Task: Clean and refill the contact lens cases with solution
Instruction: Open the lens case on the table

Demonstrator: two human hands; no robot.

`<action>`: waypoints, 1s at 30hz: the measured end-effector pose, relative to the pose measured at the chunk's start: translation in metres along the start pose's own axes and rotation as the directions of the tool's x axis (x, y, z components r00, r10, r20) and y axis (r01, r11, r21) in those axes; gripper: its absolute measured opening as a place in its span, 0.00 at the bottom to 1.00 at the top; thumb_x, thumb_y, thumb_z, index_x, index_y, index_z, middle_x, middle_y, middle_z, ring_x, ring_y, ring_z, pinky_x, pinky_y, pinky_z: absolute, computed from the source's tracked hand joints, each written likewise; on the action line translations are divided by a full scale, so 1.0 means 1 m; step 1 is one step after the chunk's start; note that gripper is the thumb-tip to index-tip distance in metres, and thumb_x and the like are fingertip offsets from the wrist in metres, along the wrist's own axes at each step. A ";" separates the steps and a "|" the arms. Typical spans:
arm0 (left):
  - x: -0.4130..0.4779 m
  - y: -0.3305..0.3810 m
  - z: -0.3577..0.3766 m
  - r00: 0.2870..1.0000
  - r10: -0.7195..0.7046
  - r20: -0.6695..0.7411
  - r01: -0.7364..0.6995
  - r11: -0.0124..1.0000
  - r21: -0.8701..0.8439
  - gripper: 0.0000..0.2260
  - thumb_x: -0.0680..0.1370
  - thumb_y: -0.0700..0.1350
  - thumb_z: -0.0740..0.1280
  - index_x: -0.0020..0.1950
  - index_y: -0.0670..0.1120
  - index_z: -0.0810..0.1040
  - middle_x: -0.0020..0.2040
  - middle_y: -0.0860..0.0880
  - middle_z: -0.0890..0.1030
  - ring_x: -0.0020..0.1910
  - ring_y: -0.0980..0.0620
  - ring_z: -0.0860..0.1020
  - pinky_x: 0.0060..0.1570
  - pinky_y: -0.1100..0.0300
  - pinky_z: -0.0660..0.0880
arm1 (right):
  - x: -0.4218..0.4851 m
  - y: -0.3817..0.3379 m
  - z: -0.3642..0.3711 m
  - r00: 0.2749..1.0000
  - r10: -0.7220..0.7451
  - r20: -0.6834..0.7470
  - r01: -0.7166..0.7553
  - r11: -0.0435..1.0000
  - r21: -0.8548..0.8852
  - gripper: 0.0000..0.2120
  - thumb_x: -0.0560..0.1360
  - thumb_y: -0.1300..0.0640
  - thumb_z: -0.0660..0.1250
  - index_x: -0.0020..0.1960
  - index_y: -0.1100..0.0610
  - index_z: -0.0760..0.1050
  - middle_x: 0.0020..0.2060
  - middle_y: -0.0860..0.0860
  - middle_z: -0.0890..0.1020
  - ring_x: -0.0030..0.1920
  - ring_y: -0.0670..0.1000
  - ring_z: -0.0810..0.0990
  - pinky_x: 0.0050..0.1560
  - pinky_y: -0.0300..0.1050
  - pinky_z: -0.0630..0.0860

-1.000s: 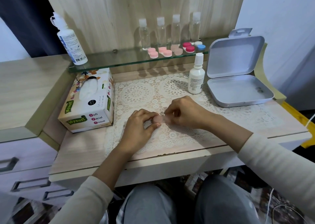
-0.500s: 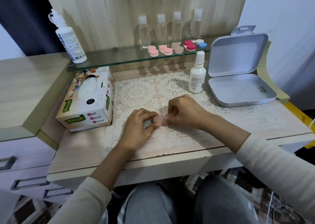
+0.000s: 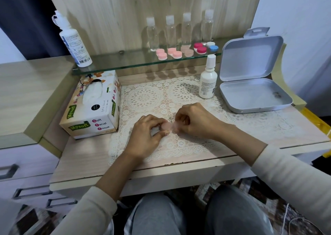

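A small pale pink contact lens case (image 3: 169, 126) lies between my two hands, low over the lace mat (image 3: 148, 98). My left hand (image 3: 146, 135) pinches its left end with thumb and fingertips. My right hand (image 3: 194, 121) has its fingers curled round the right end, which is blurred and mostly hidden. A small white solution bottle (image 3: 207, 80) stands upright behind my right hand. Several more lens cases (image 3: 176, 53), pink, red and blue-white, sit in a row on the glass shelf (image 3: 111, 63).
A tissue box (image 3: 93, 105) stands left of the mat. An open white tin (image 3: 254, 93) lies at the right with its lid up. On the shelf stand several clear bottles (image 3: 170, 33) and a large white solution bottle (image 3: 74, 43). Drawers are at lower left.
Both hands stay on the pink case at the same spot; my right fingers have shifted slightly on its right end. The camera view has tilted a little.
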State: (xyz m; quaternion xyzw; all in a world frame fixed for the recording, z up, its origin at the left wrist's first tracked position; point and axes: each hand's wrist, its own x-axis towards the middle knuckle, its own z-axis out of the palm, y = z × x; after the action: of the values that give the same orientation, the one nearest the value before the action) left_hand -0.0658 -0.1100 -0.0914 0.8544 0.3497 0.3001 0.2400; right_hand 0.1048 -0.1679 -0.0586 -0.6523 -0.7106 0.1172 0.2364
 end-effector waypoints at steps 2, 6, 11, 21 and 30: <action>0.000 0.001 0.000 1.000 -0.004 0.001 0.004 1.000 -0.009 0.13 0.69 0.43 0.74 0.53 0.45 0.82 0.45 0.54 0.77 0.49 0.53 0.75 0.53 0.60 0.71 | 0.000 0.000 0.003 1.000 0.017 -0.014 -0.017 1.000 -0.017 0.08 0.69 0.57 0.72 0.45 0.61 0.79 0.40 0.53 0.80 0.40 0.51 0.77 0.42 0.43 0.75; -0.001 0.001 -0.001 1.000 -0.004 0.005 0.004 1.000 -0.012 0.13 0.69 0.43 0.74 0.53 0.45 0.82 0.46 0.53 0.78 0.50 0.53 0.75 0.53 0.57 0.72 | 0.001 0.002 0.006 0.998 0.045 -0.045 -0.047 0.997 -0.057 0.13 0.66 0.52 0.75 0.40 0.59 0.74 0.35 0.48 0.74 0.36 0.49 0.72 0.36 0.43 0.71; -0.002 0.001 -0.001 1.000 -0.002 0.003 0.002 1.000 -0.020 0.13 0.69 0.43 0.74 0.53 0.45 0.82 0.46 0.50 0.79 0.49 0.52 0.76 0.53 0.55 0.72 | -0.001 0.002 -0.001 0.998 -0.024 0.060 0.025 1.000 -0.011 0.20 0.68 0.55 0.73 0.59 0.56 0.76 0.49 0.46 0.78 0.38 0.43 0.73 0.40 0.34 0.68; -0.001 0.002 -0.001 1.000 -0.003 0.003 0.003 1.000 -0.024 0.13 0.69 0.43 0.74 0.53 0.45 0.82 0.47 0.50 0.79 0.50 0.52 0.76 0.54 0.56 0.72 | 0.000 -0.001 -0.004 0.999 -0.027 0.027 0.028 0.999 -0.039 0.08 0.70 0.57 0.70 0.48 0.58 0.82 0.42 0.51 0.83 0.35 0.43 0.74 0.38 0.32 0.69; -0.001 0.002 -0.001 1.000 0.017 -0.005 -0.017 1.000 0.003 0.13 0.69 0.43 0.74 0.53 0.44 0.82 0.46 0.49 0.80 0.49 0.52 0.76 0.52 0.58 0.72 | -0.004 0.000 -0.004 0.997 -0.075 0.017 0.075 0.997 -0.021 0.08 0.72 0.60 0.68 0.49 0.59 0.82 0.41 0.53 0.82 0.35 0.46 0.72 0.35 0.34 0.65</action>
State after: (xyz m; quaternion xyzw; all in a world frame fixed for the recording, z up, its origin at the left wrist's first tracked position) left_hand -0.0658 -0.1116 -0.0897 0.8569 0.3437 0.3037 0.2351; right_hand 0.1068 -0.1730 -0.0558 -0.6267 -0.7377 0.1059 0.2279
